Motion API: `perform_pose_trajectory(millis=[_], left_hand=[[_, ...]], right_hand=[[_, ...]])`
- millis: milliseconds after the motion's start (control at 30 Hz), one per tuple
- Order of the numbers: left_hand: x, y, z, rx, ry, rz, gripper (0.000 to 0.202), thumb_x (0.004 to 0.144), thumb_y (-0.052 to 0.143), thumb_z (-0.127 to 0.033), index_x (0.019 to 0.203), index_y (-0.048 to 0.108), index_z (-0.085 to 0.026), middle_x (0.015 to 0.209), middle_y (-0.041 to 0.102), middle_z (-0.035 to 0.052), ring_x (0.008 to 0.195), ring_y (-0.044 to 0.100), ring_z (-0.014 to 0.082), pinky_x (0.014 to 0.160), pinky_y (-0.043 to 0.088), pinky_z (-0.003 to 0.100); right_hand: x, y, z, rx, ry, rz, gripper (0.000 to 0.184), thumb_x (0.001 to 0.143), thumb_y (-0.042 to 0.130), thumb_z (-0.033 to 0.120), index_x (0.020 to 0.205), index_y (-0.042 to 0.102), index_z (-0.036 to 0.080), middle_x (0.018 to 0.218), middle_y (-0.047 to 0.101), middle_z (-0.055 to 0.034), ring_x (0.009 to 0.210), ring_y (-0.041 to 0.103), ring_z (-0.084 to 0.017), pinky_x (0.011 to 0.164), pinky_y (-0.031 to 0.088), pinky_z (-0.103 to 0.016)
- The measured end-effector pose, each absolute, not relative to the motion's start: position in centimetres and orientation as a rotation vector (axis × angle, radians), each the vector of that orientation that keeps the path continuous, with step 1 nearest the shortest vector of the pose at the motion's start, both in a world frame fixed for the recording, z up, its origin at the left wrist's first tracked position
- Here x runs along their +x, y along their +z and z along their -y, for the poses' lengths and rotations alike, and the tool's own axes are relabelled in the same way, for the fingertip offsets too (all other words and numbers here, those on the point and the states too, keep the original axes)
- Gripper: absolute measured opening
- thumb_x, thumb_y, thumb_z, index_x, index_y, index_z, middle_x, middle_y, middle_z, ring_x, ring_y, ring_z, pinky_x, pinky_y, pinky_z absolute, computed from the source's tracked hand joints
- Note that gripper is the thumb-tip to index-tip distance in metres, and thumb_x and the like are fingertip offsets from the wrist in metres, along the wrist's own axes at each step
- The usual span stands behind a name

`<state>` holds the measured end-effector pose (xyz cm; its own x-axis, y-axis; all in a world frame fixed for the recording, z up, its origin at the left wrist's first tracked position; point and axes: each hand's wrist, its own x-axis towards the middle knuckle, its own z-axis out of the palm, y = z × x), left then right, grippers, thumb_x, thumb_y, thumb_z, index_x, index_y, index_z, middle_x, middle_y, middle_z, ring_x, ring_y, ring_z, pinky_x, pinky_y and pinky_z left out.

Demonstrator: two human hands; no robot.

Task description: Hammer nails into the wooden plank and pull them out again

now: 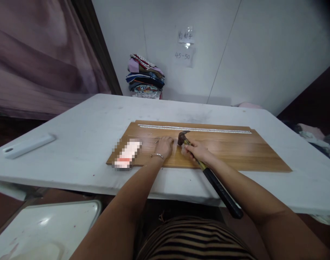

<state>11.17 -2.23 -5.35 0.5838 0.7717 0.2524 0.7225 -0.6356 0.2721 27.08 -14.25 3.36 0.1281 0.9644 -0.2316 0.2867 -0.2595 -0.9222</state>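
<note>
1. I am seeing the white table [81,119] spreading across the view and bearing everything being handled.
2. The wooden board [235,151] is lying flat on it, two pale strips [193,129] running along its far edge.
3. Beyond the table, stacked fabrics [146,77] are standing by the wall; clear wrapping [147,94] is showing at their base, its contents unclear to me.
4. The hammer [212,180] is slanting over the board's near edge, its head above the wood and its black grip pointing back toward the body.
5. The right hand [199,150] is reaching in from the right, fingers closing around the shaft just below the head.
6. The left hand [165,146] is bending palm-down over the board, fingers curling; I cannot tell whether they are pinching anything.
7. Small nails [150,134] are lying on the board, left of that hand.
</note>
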Motion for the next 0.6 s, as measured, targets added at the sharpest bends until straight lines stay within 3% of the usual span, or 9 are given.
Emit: perform_pose_trajectory(millis=[267, 600], left_hand=[[11.12, -5.44, 2.12, 2.635, 0.562, -1.239, 0.032, 0.096, 0.048, -0.008, 0.103, 0.077, -0.019, 0.113, 0.074, 0.0117, 0.113, 0.064, 0.0249, 0.105, 0.048, 0.040], [11.15, -5.38, 2.05, 2.645, 0.524, -1.256, 0.031, 0.098, 0.047, -0.010, 0.104, 0.077, -0.018, 0.117, 0.074, 0.0112, 0.115, 0.064, 0.0242, 0.107, 0.048, 0.039]], right_hand=[[26.95, 3.56, 14.53, -1.647, 1.250, 1.192, 0.002, 0.091, 0.055, 0.022, 0.091, 0.054, 0.023, 0.049, 0.044, 0.0102, 0.039, 0.038, -0.009, 0.036, 0.033, -0.016], [26.81, 3.75, 14.39, -1.680, 1.233, 1.147, 0.009, 0.093, 0.052, 0.015, 0.092, 0.057, 0.022, 0.052, 0.045, 0.0097, 0.039, 0.039, -0.009, 0.036, 0.032, -0.017]])
